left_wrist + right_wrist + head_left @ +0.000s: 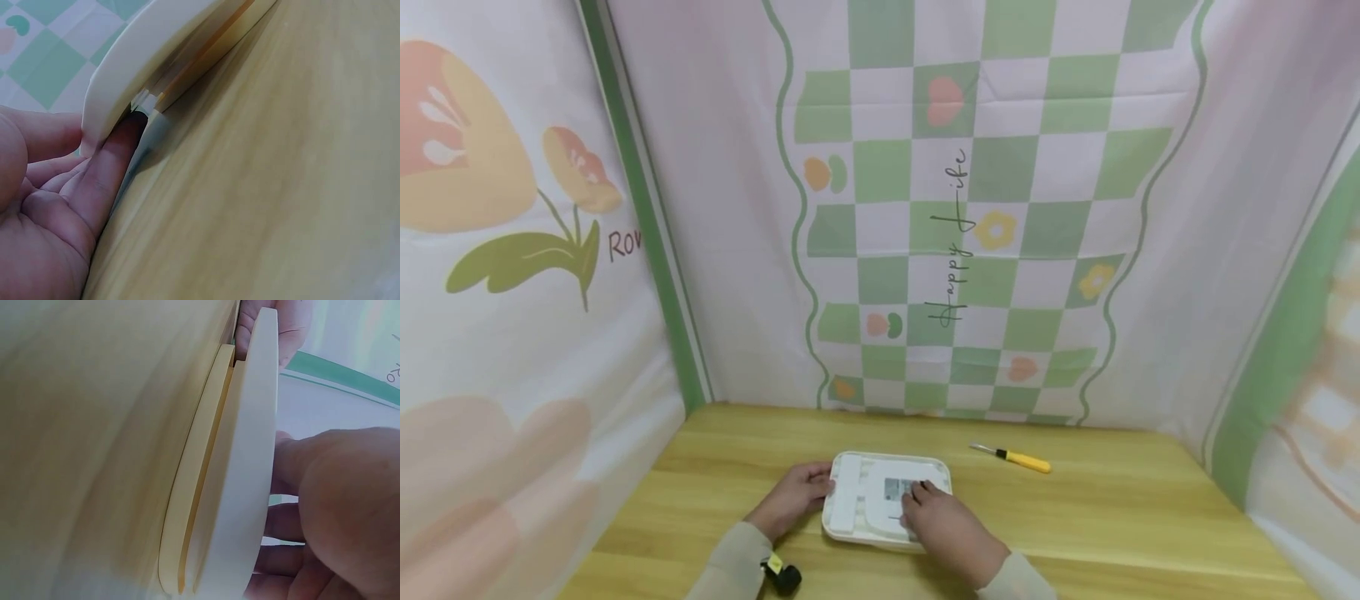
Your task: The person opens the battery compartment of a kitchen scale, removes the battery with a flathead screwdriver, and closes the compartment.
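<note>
Left curtain (497, 350): white fabric with a tulip print and a green border, left of the wooden table (1112, 508).
Left wrist: a beige sleeve (737, 557), with a black wrist piece (786, 577) and its yellow tag (775, 564) on the near side.
Left hand (796, 492): grasps the left edge of the white appliance, one finger under the rim, in the gap above the lower plate (209, 53). A steady, light hold here should serve best; hard pressure from above could nip that finger.
White appliance (880, 539): lies flat on the near middle of the table, between both hands, perhaps a kitchen scale with its underside up.
Shell and contents: the rim makes a shallow tray around a long strip panel (846, 493) at left and a rounded raised panel (876, 479) beside it, bearing a grey label (895, 489). Anything inside is hidden.
Right hand (951, 525): fingertips on the right part of the upper face, by the label; whether they pinch something small, I cannot tell. Pressure straight down, spread evenly, would probably avoid rocking the shell.
Yellow-handled screwdriver (1028, 462): lies loose, far right of the appliance and apart from both hands.
</note>
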Demonstrator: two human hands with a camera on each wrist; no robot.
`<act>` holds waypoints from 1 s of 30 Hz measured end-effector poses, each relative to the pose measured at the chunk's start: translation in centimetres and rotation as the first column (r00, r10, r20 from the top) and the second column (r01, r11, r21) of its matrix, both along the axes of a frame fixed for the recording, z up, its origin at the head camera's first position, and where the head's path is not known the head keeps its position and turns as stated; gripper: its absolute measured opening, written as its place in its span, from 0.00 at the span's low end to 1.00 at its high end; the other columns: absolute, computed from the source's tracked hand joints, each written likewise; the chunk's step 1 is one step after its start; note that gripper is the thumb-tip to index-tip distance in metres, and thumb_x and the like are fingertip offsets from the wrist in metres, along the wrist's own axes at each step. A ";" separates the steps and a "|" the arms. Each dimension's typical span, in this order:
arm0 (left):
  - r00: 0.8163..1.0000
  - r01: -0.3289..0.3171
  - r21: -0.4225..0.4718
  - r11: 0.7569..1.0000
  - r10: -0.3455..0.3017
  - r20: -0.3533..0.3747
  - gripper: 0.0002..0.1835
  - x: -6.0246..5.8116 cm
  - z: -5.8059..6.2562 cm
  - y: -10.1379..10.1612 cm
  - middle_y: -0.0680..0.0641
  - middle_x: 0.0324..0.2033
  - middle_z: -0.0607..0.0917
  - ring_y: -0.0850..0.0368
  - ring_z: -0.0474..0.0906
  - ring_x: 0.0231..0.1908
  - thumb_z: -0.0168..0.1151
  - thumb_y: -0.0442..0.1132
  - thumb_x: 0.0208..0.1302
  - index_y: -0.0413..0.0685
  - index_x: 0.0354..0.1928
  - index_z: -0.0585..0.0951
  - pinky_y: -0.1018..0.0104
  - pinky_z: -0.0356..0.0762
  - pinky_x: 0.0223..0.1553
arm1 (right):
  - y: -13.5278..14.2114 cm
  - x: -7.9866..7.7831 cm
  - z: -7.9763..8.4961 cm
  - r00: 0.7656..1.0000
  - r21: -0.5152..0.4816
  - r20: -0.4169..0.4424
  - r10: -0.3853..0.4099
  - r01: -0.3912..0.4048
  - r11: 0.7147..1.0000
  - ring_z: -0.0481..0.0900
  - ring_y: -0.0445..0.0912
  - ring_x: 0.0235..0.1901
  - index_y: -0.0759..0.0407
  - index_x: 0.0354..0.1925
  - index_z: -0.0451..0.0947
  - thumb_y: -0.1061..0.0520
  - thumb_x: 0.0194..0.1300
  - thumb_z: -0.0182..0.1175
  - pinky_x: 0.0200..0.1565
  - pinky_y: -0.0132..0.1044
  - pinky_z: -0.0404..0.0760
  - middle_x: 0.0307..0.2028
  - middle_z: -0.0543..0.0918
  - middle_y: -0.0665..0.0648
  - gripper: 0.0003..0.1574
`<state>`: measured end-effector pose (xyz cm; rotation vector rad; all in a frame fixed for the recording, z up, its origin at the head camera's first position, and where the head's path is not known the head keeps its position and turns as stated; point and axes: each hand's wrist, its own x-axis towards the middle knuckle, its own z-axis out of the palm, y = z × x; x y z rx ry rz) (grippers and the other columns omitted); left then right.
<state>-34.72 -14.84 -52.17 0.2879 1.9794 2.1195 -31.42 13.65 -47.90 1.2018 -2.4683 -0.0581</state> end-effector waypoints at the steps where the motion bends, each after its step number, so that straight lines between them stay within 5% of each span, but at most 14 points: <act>1: 1.000 -0.002 0.000 1.000 0.002 0.002 0.25 0.0 -0.1 0.0 0.34 0.53 0.79 0.48 0.79 0.50 0.55 0.29 0.69 0.22 0.64 0.65 0.57 0.79 0.50 | 0.0 0.1 0.0 1.000 -0.001 0.001 0.002 -0.002 1.000 0.82 0.57 0.45 0.66 0.45 0.82 0.51 0.70 0.58 0.47 0.47 0.82 0.42 0.83 0.65 0.18; 21: 0.999 -0.031 -0.013 0.999 0.031 0.018 0.25 0.4 0.1 0.1 0.33 0.54 0.78 0.47 0.79 0.50 0.55 0.28 0.68 0.23 0.64 0.64 0.56 0.80 0.50 | 0.6 -0.1 -0.3 0.998 -0.101 0.058 0.034 -0.028 0.994 0.82 0.56 0.43 0.63 0.45 0.82 0.49 0.69 0.60 0.43 0.47 0.84 0.42 0.84 0.62 0.18; 30: 1.000 -0.023 -0.001 1.000 0.023 -0.016 0.25 0.7 0.3 0.3 0.31 0.54 0.78 0.47 0.78 0.50 0.54 0.28 0.69 0.21 0.64 0.63 0.56 0.79 0.51 | 0.6 -0.1 -0.3 0.997 -0.104 -0.043 0.063 -0.068 0.992 0.82 0.54 0.38 0.62 0.41 0.82 0.48 0.68 0.62 0.36 0.43 0.84 0.38 0.82 0.60 0.17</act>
